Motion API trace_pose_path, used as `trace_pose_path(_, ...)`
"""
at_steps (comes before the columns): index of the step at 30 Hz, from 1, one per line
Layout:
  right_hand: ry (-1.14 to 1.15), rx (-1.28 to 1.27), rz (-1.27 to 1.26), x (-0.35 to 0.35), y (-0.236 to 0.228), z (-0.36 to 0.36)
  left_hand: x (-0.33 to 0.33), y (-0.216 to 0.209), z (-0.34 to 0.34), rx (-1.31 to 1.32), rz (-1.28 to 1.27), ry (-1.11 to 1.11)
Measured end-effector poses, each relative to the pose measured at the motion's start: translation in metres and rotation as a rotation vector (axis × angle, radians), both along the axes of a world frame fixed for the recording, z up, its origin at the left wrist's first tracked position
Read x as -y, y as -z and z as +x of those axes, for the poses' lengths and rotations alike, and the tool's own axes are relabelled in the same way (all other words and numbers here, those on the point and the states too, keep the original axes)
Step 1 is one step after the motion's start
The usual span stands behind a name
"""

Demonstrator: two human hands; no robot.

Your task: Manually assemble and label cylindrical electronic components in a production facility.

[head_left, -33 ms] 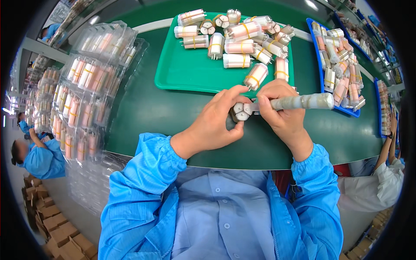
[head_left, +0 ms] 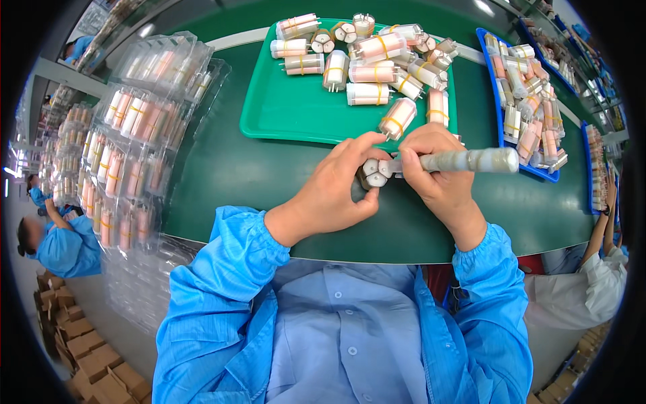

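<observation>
Upright on the green table, a short cylinder bundle shows three pale wedge-shaped ends, each with a small metal point. My left hand grips it from the left, thumb at the near side and fingers at the far side. My right hand holds a tool with a thick, pale, wrapped handle. The handle points right, and the tool's narrow end reaches the bundle's right side; its exact kind is unclear. Just beyond my fingers, a pink bundle with a yellow band leans over the near rim of the green tray.
Several banded pink and white bundles lie in the tray. Blue trays of similar bundles stand at right. Stacked clear plastic trays rise at left. A blue-clothed person is at far left, a white-sleeved person at right.
</observation>
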State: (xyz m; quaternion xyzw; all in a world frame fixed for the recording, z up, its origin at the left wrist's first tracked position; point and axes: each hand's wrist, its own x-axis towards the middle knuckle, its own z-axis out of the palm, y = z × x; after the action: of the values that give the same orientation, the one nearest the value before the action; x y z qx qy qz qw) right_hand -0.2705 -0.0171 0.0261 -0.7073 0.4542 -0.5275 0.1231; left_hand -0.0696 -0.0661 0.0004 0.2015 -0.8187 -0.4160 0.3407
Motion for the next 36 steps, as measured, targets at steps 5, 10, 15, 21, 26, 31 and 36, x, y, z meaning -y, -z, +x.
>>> trace_pose_path(5, -0.003, -0.018, 0.007, -0.003, -0.001, 0.002, 0.000, 0.000, 0.000, -0.001, -0.069, -0.013)
trace_pose_path(10, -0.018, 0.034, 0.102, -0.003, 0.004, 0.005, -0.001, -0.005, 0.001, 0.022, -0.090, -0.051)
trace_pose_path(15, -0.002, 0.035, 0.112, -0.001, 0.005, 0.006, -0.003, -0.002, 0.005, 0.047, -0.204, -0.152)
trace_pose_path(21, 0.009, 0.114, 0.063, 0.000, 0.006, 0.004, -0.004, -0.002, 0.009, 0.076, -0.164, -0.158)
trace_pose_path(26, 0.087, 0.432, 0.169, -0.009, 0.003, -0.005, -0.002, 0.002, 0.018, -0.289, 0.756, -0.015)
trace_pose_path(31, 0.053, 0.305, 0.141, -0.010, 0.009, -0.003, 0.006, -0.005, 0.039, -0.411, 0.878, 0.079)
trace_pose_path(36, 0.041, 0.066, 0.010, -0.008, 0.008, 0.003, 0.009, -0.009, 0.067, -0.480, 0.825, 0.013)
